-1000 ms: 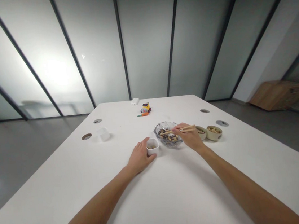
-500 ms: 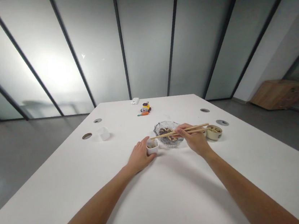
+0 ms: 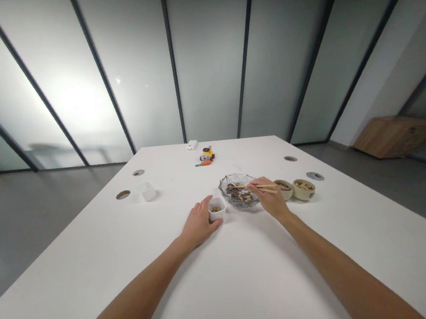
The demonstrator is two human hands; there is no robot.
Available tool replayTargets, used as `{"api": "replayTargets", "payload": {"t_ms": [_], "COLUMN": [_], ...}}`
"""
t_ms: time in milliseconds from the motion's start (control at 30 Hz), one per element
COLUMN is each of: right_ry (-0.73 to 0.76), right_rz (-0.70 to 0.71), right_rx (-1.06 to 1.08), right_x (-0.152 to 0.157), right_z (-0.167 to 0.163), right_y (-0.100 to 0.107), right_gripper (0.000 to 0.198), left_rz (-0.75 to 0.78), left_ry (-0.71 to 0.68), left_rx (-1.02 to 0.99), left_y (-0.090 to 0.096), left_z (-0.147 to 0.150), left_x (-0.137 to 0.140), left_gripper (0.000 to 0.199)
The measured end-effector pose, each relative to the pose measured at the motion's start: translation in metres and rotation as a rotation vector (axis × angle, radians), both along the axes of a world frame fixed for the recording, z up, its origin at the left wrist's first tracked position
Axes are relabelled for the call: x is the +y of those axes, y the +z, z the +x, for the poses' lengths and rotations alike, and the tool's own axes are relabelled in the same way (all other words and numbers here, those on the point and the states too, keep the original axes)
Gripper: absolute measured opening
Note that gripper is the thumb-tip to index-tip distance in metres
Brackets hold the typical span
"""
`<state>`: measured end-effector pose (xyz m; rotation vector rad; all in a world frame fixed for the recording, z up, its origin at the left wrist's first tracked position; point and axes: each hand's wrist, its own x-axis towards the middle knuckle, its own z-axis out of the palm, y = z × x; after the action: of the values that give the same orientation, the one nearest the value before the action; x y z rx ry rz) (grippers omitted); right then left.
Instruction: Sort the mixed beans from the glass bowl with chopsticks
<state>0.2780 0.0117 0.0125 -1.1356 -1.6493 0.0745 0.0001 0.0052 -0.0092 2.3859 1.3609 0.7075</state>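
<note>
As the white tabletop [image 3: 220, 283] spreads back, a faceted clear-glass bowl [image 3: 239, 206] sits well inside its near edge; left hand [image 3: 200, 224] clasps a squarish white cup [image 3: 219, 216], right hand [image 3: 269, 199] grips tan wooden chopsticks [image 3: 272, 186], apparently selecting dark-and-pale pieces [image 3: 236, 194], needing a firm pinch next.

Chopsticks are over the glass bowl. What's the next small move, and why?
I'd probably pinch the chopsticks together: the right hand has their tips over the dark and pale pieces in the glass bowl, and the left hand holds the small white container close by.
</note>
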Motion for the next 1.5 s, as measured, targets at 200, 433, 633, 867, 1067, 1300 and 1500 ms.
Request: {"api": "replayTargets", "payload": {"t_ms": [200,433,633,867,1067,1300,1500], "right_ry": [-0.04,-0.053,-0.035,-0.065,-0.101,-0.134,-0.157], "right_rz": [0.031,0.046,0.047,0.082,0.074,-0.028,-0.021], "right_rx": [-0.014,-0.032,-0.022,0.024,0.149,0.073,0.09], "right_x": [0.0,0.0,-0.002,-0.009,-0.022,-0.016,-0.01], "right_z": [0.003,0.006,0.005,0.004,-0.002,0.002,0.008], "right_y": [-0.001,-0.002,-0.003,0.007,0.023,0.017,0.01], "right_gripper": [0.04,0.04,0.041,0.038,0.034,0.048,0.05], "left_rz": [-0.012,-0.014,-0.011,0.01,0.026,-0.001,0.001], "left_ry": [-0.005,-0.001,-0.004,-0.004,-0.016,-0.005,-0.008], "left_rx": [0.004,0.02,0.018,-0.008,-0.016,0.007,-0.002], "left_y": [0.002,0.005,0.005,-0.001,-0.003,0.002,0.003], "left_z": [0.0,0.001,0.001,-0.001,-0.002,-0.001,-0.001], "left_x": [0.0,-0.002,-0.003,0.0,0.001,-0.001,-0.002], "left_gripper": [0.074,0.072,0.073,0.074,0.074,0.074,0.072]}}
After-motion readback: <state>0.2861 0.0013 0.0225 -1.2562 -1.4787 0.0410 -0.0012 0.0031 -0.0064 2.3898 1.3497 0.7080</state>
